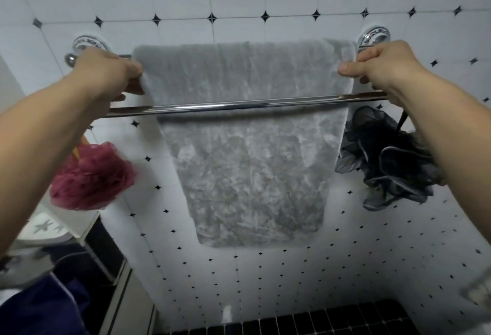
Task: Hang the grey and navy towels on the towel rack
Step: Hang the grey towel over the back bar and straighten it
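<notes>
The grey towel (249, 154) hangs over the back bar of the chrome towel rack (239, 105) and drops behind the front bar. My left hand (106, 71) pinches the towel's upper left edge. My right hand (382, 65) pinches its upper right edge near the right wall mount. The navy towel (45, 305) lies bunched at the lower left, below my left forearm, touched by neither hand.
A pink bath sponge (93, 178) hangs at the left of the rack and a black one (388, 159) at the right. White tiled wall behind. A white toilet tank lid (53, 228) sits at the lower left, black floor tiles (318, 321) below.
</notes>
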Demonstrator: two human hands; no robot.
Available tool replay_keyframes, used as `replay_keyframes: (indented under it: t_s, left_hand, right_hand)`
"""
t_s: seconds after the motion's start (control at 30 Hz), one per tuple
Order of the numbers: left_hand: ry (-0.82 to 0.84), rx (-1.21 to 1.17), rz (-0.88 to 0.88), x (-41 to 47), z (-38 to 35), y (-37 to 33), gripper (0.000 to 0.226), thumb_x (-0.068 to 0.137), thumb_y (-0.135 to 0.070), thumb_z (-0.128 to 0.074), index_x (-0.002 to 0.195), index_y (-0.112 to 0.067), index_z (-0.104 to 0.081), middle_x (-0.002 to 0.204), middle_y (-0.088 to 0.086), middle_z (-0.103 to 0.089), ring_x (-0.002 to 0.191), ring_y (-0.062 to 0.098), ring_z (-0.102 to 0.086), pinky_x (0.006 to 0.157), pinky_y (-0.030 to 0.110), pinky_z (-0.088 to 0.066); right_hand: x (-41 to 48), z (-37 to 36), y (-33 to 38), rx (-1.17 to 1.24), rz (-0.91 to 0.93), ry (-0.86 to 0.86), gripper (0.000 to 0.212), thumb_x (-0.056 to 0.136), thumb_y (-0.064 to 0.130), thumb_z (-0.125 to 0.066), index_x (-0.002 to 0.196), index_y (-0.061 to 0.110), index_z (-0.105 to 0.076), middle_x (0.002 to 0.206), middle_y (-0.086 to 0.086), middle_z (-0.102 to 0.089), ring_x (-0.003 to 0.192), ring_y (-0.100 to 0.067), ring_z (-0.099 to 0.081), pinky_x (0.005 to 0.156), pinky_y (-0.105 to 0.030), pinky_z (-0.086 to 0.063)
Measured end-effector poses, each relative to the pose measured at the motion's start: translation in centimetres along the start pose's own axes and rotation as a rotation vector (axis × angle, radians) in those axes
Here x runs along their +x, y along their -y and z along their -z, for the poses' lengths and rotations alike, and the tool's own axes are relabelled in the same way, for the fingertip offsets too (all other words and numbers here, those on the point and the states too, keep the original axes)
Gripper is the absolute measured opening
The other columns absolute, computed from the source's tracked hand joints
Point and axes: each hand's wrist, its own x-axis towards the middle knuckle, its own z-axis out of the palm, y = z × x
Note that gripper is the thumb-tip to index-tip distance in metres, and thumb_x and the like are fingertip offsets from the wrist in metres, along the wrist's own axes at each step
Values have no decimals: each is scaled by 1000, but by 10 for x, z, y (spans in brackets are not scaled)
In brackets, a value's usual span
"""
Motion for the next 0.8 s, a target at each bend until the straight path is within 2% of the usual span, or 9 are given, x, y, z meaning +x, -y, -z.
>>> replay_keyframes:
  t_s: [0.1, 0.2, 0.27, 0.33, 0.4, 0.47, 0.57, 0.67, 0.8]
  left_hand:
    - [-147, -19, -59, 3, 0, -10, 16, 84, -15, -58, 69, -8, -59, 67, 10, -64, 43, 11, -64, 44, 19, -42]
    - [-247, 53, -105, 6, -2, -13, 19, 74, -23, -58, 65, -7, -62, 70, 15, -62, 56, 25, -60, 58, 29, -45]
    - [-268, 79, -127, 6, -5, -12, 19, 71, -22, -56, 66, -6, -65, 69, 14, -64, 60, 26, -60, 60, 35, -50]
    - [-248, 46, -146, 4, -7, -11, 14, 72, -28, -62, 81, -18, -66, 86, 14, -69, 70, 27, -68, 72, 38, -57]
    - [-191, 77, -153, 0, -7, -7, 38, 71, -33, -73, 106, -29, -60, 104, 9, -67, 83, 21, -68, 76, 34, -55]
    - [-162, 168, -205, -2, -5, -5, 45, 73, -27, -76, 115, -32, -62, 93, 1, -65, 83, 19, -65, 73, 32, -53]
    - [-230, 273, -262, -3, -1, -12, 33, 73, -27, -73, 106, -27, -72, 87, 1, -68, 93, 27, -68, 92, 43, -53]
    - [-261, 414, -295, -4, -2, -14, 30, 76, -35, -72, 106, -27, -73, 96, 3, -73, 103, 26, -65, 94, 45, -50]
    - [-320, 555, -392, -1, -2, -9, 33, 77, -40, -70, 108, -29, -70, 103, 3, -70, 113, 30, -58, 95, 48, -46]
  right_hand:
    - [1, 2, 3, 40, 32, -29, 39, 58, 34, -91, 76, 26, -58, 79, 6, -63, 62, -5, -55, 48, -15, -40]
    - [2, 3, 6, 69, 51, -67, 41, 59, 30, -92, 73, 26, -53, 87, -2, -64, 63, -8, -55, 59, -19, -46]
    - [3, 3, 6, 71, 54, -76, 41, 63, 27, -90, 72, 25, -50, 91, -5, -63, 62, -8, -54, 59, -18, -46]
    - [4, 2, 6, 82, 73, -74, 41, 66, 24, -89, 70, 24, -49, 84, -5, -61, 59, -8, -53, 53, -15, -47]
    - [5, 1, 6, 93, 101, -64, 40, 67, 21, -88, 67, 24, -49, 74, -1, -58, 56, -8, -53, 50, -11, -48]
    - [9, 1, 7, 92, 113, -72, 39, 67, 21, -89, 66, 24, -50, 70, 2, -57, 58, -10, -56, 54, -13, -50]
    - [16, 2, 6, 63, 114, -116, 38, 64, 28, -90, 65, 26, -52, 72, 3, -60, 65, -13, -58, 66, -25, -52]
    - [17, -1, 4, 22, 133, -110, 36, 65, 30, -89, 64, 25, -54, 70, 5, -59, 62, -11, -57, 69, -29, -52]
    - [14, 1, 7, -211, 195, -189, 33, 66, 40, -84, 80, 26, -58, 85, 4, -66, 88, -20, -63, 79, -36, -50]
